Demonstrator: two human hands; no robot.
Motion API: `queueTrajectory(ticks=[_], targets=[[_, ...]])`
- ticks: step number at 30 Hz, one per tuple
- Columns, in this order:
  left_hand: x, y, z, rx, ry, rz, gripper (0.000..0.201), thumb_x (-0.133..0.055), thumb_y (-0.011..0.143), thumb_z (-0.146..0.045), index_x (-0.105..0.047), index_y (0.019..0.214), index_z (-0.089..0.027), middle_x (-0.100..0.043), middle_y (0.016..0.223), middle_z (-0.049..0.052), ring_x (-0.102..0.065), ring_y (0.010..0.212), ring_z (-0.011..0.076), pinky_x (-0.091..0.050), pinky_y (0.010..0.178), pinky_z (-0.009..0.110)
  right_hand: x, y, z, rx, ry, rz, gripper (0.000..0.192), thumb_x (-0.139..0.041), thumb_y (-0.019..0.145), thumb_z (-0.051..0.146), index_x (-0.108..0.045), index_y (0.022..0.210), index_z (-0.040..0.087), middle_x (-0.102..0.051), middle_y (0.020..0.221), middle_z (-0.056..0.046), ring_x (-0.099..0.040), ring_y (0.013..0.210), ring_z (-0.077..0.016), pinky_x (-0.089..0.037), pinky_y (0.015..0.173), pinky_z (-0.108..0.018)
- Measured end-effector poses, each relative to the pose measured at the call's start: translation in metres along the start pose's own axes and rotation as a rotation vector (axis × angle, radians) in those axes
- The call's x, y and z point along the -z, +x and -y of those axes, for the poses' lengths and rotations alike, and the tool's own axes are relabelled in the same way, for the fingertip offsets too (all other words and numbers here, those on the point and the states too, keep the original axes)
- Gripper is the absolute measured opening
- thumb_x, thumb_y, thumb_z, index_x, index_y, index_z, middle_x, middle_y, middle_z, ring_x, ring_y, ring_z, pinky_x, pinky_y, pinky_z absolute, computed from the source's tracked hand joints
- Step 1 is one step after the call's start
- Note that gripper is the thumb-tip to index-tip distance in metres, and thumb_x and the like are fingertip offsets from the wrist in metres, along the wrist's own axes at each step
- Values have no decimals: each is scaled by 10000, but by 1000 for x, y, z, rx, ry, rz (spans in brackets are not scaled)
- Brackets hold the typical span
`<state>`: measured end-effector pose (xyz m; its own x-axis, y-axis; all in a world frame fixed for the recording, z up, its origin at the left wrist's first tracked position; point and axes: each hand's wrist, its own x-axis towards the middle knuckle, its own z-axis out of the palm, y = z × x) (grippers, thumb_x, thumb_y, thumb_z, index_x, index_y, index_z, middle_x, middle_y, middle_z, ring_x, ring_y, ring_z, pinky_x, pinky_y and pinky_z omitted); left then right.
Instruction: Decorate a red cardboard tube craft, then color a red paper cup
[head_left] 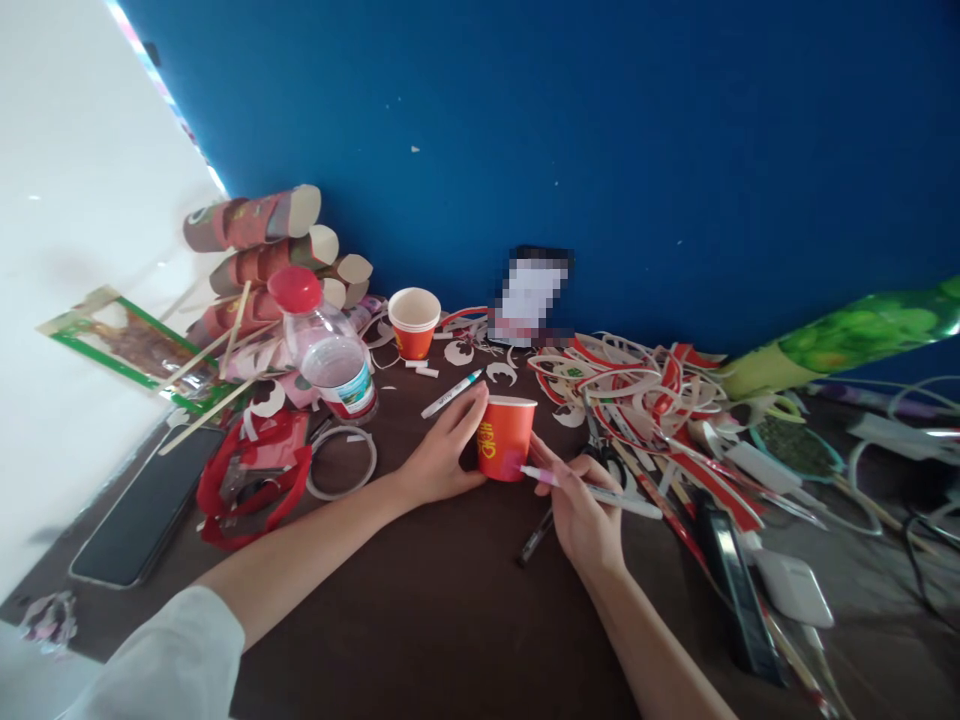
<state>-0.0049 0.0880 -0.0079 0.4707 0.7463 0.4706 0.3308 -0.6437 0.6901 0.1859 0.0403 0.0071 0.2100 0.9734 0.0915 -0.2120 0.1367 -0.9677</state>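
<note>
Cup is clasped, centre frame, by curled left hand; pen is pinched, right of centre, by right hand.

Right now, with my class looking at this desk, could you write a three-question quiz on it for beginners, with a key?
1. True or false: the left hand holds the pen.
2. Choose one: the cap on the bottle is A) green, B) red, C) blue.
3. Fill in: the pen points at the ____.

Key: 1. False, the right hand holds it. 2. B. 3. Cup.
</note>
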Motion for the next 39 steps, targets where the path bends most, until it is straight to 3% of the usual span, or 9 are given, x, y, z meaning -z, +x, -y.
queueTrajectory(ticks=[6,13,19,22,26,39], targets=[[0,-1,1,-6,-2,-1,1152,-753,683,-139,26,1513,-318,-214,1569,160,-245,1453,340,-318,1134,576,3,-3,-5,15,-81,7,341,-704,785,412,-528,566,218,-639,495,-2,-701,1027,-313,-536,845,-452],[0,0,-1,27,-23,14,1149,-742,675,-131,24,1508,-333,-237,1555,139,-249,1450,338,-324,1139,565,4,-2,-4,-21,-109,3,409,-724,736,395,-441,495,224,-635,489,-19,-731,702,-294,-505,523,-320],[1,0,-4,89,-33,49,1127,-763,658,-152,-35,1501,-318,-152,1532,158,-184,1456,371,-321,1139,572,-1,0,2,24,-7,50,260,-685,784,399,-602,609,225,-579,434,43,-719,636,-235,-552,795,-458],[0,0,-5,91,-57,-17,1153,-836,585,-227,-105,1475,-271,-206,1463,180,-246,1416,398,-326,1124,595,0,-1,1,38,-6,78,221,-702,773,417,-676,665,227,-627,480,33,-730,648,-241,-540,868,-513],[-1,1,-6,71,-49,-79,1061,-851,598,-313,-186,1423,-257,-311,1364,170,-333,1366,384,-341,1106,606,4,-3,-5,30,-42,33,225,-748,737,414,-674,640,225,-655,505,9,-734,919,-317,-511,927,-540],[-3,2,-2,-23,-39,-106,1023,-837,640,-384,-195,1425,-252,-334,1327,168,-373,1336,386,-366,1079,616,4,-8,-10,-48,-96,5,172,-759,741,357,-680,658,229,-720,587,-12,-687,1066,-316,-496,971,-471]])
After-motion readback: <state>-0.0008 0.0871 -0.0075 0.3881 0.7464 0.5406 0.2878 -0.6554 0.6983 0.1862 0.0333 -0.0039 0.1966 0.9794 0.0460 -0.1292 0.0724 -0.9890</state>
